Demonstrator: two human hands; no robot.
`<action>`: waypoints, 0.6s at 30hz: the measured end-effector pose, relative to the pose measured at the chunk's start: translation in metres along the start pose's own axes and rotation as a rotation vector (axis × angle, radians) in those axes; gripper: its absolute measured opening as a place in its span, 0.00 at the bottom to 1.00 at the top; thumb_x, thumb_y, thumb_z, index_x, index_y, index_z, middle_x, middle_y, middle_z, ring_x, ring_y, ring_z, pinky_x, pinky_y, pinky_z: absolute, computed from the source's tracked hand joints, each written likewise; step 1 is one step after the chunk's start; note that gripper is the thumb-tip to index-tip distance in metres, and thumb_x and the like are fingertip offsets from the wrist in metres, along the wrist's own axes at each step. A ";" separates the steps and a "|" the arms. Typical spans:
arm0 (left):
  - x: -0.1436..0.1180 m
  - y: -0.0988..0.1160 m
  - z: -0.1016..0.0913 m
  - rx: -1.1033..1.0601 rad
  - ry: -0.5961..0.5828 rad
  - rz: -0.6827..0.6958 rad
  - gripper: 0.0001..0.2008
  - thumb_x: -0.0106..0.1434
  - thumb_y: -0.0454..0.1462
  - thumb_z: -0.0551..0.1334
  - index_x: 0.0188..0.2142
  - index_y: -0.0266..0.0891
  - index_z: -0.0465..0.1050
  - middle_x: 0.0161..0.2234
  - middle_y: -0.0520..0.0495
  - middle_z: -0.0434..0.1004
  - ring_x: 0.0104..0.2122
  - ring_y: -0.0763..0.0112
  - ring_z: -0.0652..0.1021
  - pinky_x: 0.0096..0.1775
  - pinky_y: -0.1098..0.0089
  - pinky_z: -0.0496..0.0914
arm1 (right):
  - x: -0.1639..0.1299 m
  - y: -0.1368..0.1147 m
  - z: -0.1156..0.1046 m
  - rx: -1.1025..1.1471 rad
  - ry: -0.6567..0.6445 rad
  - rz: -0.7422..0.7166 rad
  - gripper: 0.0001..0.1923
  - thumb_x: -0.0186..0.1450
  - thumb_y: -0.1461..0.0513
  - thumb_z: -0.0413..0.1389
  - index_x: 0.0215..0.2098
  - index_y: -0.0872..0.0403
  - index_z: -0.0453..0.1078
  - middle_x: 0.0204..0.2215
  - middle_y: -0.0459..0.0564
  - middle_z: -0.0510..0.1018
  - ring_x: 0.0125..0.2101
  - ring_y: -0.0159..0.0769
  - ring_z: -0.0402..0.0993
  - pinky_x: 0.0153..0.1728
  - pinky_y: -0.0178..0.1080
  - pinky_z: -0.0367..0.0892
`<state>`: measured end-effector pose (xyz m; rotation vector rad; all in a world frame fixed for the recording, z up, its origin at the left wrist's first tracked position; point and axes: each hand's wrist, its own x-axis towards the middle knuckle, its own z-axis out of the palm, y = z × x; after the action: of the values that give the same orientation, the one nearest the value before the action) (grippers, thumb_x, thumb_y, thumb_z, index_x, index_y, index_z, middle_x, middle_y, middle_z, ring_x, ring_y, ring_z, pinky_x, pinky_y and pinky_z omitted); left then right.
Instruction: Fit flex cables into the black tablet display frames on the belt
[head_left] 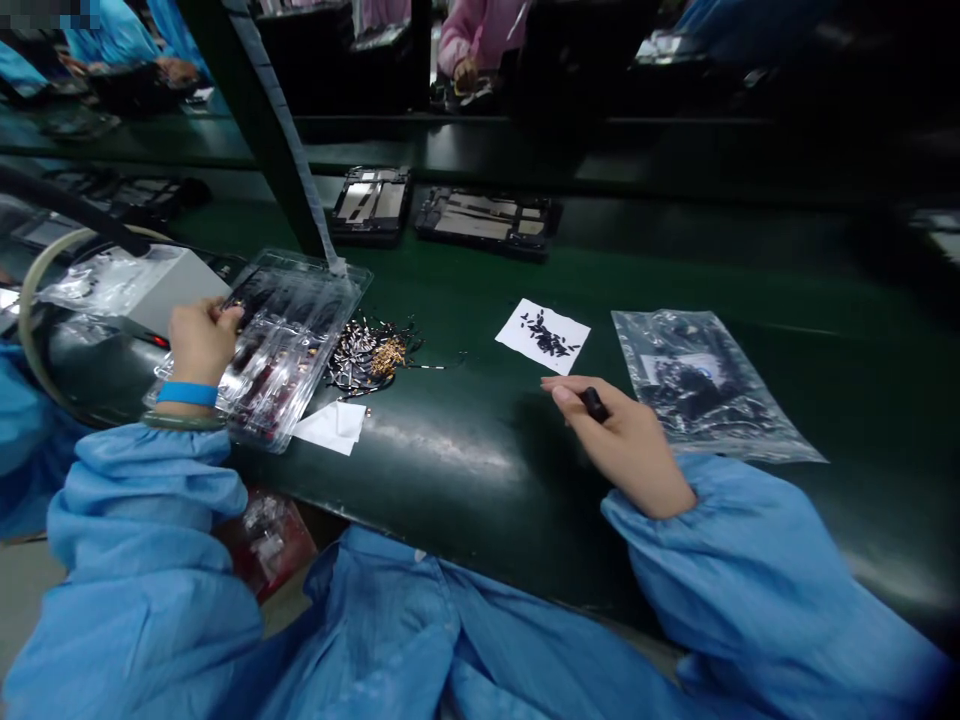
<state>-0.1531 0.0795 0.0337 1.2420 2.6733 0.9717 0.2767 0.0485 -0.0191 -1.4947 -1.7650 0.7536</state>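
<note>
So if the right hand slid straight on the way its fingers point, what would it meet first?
The right hand, holding a small black part, points up-left. Bare green table comes first; the white paper with black bits probably lies just right of that line.

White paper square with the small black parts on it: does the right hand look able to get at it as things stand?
Probably yes. The white paper square lies just beyond the right hand on the dark green belt, with only bare belt between. The hand does pinch a small black piece, so its grip is occupied.

Both hands rest curled, left (201, 340) forward, right (626, 440) nearer.
</note>
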 end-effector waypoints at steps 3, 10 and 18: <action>-0.017 0.011 -0.003 -0.175 0.046 0.011 0.15 0.64 0.32 0.59 0.49 0.26 0.74 0.30 0.50 0.67 0.37 0.67 0.67 0.55 0.62 0.60 | -0.006 -0.006 0.009 0.054 0.006 -0.105 0.12 0.66 0.55 0.53 0.36 0.52 0.76 0.39 0.52 0.83 0.42 0.41 0.79 0.46 0.44 0.73; -0.115 0.052 0.014 -0.656 -0.558 -0.046 0.15 0.59 0.47 0.64 0.31 0.36 0.72 0.27 0.48 0.72 0.26 0.72 0.72 0.36 0.66 0.72 | -0.016 -0.033 0.032 0.179 -0.243 -0.324 0.09 0.67 0.61 0.53 0.37 0.51 0.76 0.35 0.50 0.83 0.36 0.37 0.80 0.38 0.39 0.74; -0.206 0.069 0.036 -0.745 -1.003 0.192 0.17 0.59 0.50 0.63 0.25 0.39 0.70 0.27 0.50 0.70 0.30 0.71 0.72 0.37 0.69 0.68 | -0.013 -0.052 0.052 0.475 -0.255 -0.038 0.13 0.63 0.52 0.56 0.32 0.53 0.76 0.29 0.47 0.80 0.31 0.34 0.76 0.34 0.36 0.71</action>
<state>0.0438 -0.0120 -0.0020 1.2899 1.2921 0.8750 0.2058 0.0276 -0.0099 -1.0796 -1.6328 1.2858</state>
